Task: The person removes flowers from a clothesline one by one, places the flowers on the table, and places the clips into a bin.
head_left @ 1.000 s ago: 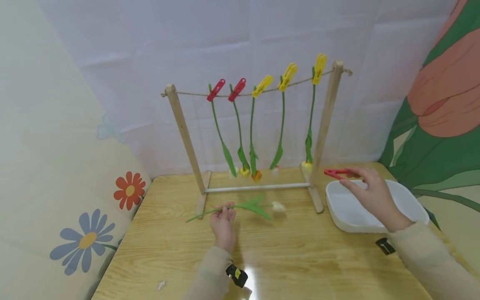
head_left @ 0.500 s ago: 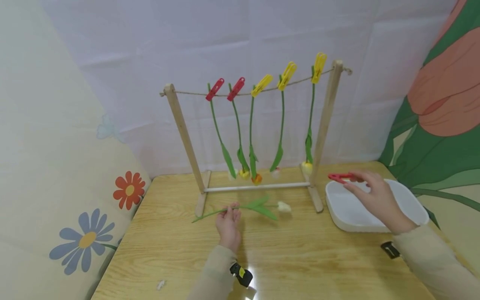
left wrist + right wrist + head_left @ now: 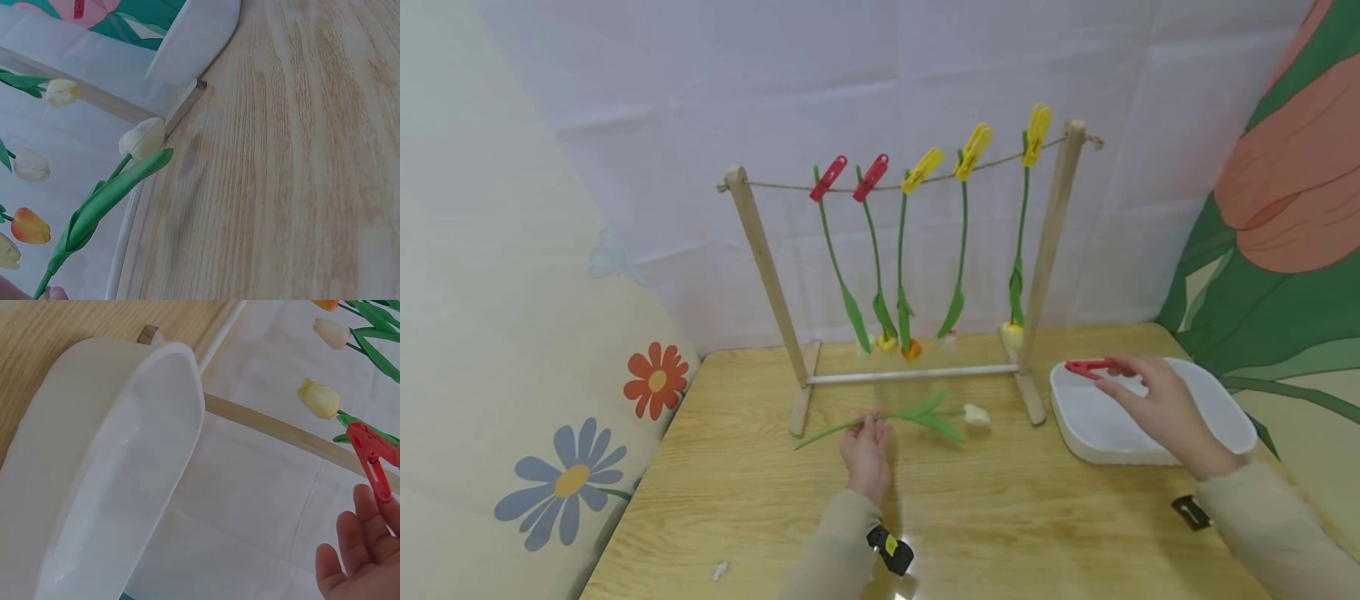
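Observation:
In the head view my left hand [image 3: 867, 457] pinches the green stem of a white tulip [image 3: 976, 416], which lies level just above the table in front of the rack, bloom to the right. The left wrist view shows that bloom and its folded green leaf [image 3: 103, 203]. My right hand [image 3: 1157, 408] holds a red clothespin [image 3: 1086, 367] by its end over the left side of the white basin [image 3: 1078, 429]. Up close in the right wrist view, the red clothespin [image 3: 370, 459] sits between thumb and fingers.
A wooden rack [image 3: 758, 267] carries a string with several tulips hanging bloom down, held by red clothespins [image 3: 871, 177] and yellow clothespins [image 3: 974, 152]. A small white scrap [image 3: 720, 571] lies at the table's front left. White cloth [image 3: 850, 75] hangs behind.
My left hand has shifted a little to the right with the tulip. My right hand has lowered and moved slightly right, bringing the red clothespin down over the basin.

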The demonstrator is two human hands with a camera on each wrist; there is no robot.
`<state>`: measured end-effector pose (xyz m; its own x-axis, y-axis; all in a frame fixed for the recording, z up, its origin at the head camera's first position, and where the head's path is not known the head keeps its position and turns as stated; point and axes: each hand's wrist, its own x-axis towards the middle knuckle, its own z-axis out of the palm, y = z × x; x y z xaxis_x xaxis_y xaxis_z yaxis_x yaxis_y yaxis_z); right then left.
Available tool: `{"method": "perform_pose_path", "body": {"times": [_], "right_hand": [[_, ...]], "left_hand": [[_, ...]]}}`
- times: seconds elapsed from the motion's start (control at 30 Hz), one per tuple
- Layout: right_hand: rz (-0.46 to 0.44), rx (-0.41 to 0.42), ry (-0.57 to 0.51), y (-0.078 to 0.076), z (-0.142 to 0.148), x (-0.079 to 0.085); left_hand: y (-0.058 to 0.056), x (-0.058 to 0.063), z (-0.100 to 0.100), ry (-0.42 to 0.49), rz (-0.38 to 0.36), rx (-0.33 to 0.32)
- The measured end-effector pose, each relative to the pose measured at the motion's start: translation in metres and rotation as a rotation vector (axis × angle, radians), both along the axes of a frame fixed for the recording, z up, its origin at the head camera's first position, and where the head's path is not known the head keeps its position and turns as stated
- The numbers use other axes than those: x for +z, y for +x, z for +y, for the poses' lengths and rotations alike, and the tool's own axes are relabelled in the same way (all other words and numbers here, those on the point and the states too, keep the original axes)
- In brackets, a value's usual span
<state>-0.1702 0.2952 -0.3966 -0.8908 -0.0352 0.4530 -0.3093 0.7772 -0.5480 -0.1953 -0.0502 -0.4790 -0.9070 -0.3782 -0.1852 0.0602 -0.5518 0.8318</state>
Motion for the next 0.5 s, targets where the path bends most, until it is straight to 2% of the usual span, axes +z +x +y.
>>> {"method": "perform_pose_path", "body": {"times": [0.33,0.43,0.47,0.5], "right_hand": [[-0.058,-0.002,0.038,0.0,0.007,-0.006],[-0.065,0.005,0.044,-0.001,0.009,-0.007],[-0.069,0.008,0.047,-0.001,0.01,-0.007],[-0.068,0.014,0.046,-0.002,0.011,-0.008]], "left_hand": [[-0.006,-0.011,0.009,0.021,-0.029,-0.01],[-0.012,-0.029,0.011,0.059,0.019,-0.001],[-0.021,-0.048,0.01,0.092,0.101,-0.008],[-0.023,-0.054,0.01,0.111,0.123,-0.014]]}}
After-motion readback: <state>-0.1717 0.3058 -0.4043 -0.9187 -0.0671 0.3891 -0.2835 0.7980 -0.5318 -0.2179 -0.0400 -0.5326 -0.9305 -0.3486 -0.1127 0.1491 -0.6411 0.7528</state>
